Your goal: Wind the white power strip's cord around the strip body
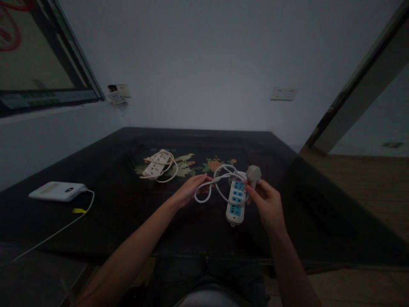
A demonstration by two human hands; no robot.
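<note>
A white power strip [236, 213] with blue sockets lies on the dark table, its long side pointing toward me. Its pale cord [203, 200] is looped over the strip and out to the left. At the cord's end is a grey plug [254, 174], held upright between the thumb and fingers of my right hand [266, 200]. My left hand [193, 187] is at the left side of the loops, with its fingers behind the cord and closed on it. Part of those fingers is hidden by the cord.
Further left on the table [108, 230] lies a second white power strip [156, 164] wrapped in its cord. A white power bank [57, 192] with a cable sits at the left edge, near a yellow tag [79, 210]. Wall sockets [284, 94] are on the wall behind.
</note>
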